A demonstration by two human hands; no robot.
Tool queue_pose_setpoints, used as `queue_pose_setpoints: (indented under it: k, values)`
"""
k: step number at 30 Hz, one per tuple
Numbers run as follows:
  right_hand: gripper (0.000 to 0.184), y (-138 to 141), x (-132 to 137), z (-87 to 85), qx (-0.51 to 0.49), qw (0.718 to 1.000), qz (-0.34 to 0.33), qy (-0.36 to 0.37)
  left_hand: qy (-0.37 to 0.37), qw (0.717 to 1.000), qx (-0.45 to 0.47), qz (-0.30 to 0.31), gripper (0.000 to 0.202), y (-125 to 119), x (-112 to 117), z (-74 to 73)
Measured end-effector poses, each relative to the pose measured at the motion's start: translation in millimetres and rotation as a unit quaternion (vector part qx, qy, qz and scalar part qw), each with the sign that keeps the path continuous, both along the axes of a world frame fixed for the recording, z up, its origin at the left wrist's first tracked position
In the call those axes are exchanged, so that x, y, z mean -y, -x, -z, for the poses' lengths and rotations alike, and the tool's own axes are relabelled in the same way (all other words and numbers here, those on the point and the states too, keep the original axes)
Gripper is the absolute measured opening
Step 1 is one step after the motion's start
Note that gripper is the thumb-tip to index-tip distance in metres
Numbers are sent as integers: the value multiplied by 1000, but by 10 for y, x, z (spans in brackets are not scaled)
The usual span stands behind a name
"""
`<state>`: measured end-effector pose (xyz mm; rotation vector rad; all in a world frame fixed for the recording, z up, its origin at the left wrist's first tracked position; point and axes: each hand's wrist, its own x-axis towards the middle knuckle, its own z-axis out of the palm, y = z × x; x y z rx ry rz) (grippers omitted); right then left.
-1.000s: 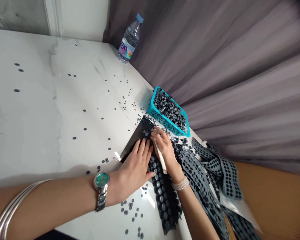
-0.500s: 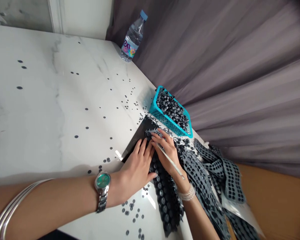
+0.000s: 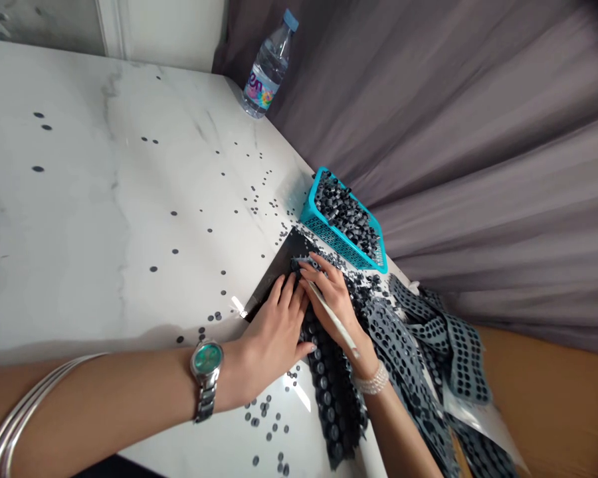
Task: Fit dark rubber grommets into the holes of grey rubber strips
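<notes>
Head view. Found left hand (image 3: 274, 332) opened out nearly flat, palm down, fingers outstretched and close together, thumb spread toward the right, at the left edge of a dark knobbed strip (image 3: 331, 415). Cannot make out anything under the palm. Found right hand (image 3: 335, 299) partly closed, fingers bent, with hold of a slim white stick (image 3: 335, 323) slanting back along the hand toward the wrist. Cannot discern the front tip. Observed right fingertips at the far end of the knobbed strip, just beside the left fingers. Located the knobbed strip on the white marbled desk (image 3: 80, 265), running from the hands toward the near side, with far end over a glossy black plate (image 3: 285, 253).

Noted just beyond the plate, to the right, a turquoise basket (image 3: 339, 245), heaped with small dark cylindrical pieces (image 3: 347, 212). Recorded small dark discs (image 3: 256, 421) scattered over the desk. Found perforated grey sheets (image 3: 396, 345) piled and overlapping right of the right hand. Noted a water bottle (image 3: 268, 70) upright at the far edge, beside a grey-purple curtain (image 3: 428, 133).
</notes>
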<state>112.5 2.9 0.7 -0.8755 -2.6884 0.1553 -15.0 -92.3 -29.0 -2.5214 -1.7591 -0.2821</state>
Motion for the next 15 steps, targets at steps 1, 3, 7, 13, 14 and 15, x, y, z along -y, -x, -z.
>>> queue_pose_setpoints:
  k: [1, 3, 7, 13, 14, 15]
  values:
    - [25, 13, -15, 4, -2, 1000, 0, 0, -1, 1000, 1, 3, 78, 4, 3, -7]
    - [26, 42, -66, 18, -3, 1000, -2, -1, -6, 1000, 1, 9, 79, 14, 14, -19]
    - [24, 104, -229, 25, -27, 998, 37, -41, -17, 1000, 4, 3, 80, 32, 35, -20]
    - [19, 15, -252, -31, -62, 994, 75, -45, -29, 999, 24, -15, 83, 18, 39, -20]
    - [19, -33, -211, -29, -63, 994, 77, -42, -39, 999, 13, -15, 83, 10, 44, -25]
    - [18, -84, -163, -21, -65, 994, 81, -36, -49, 999, 0, -12, 81, 1, 51, -28]
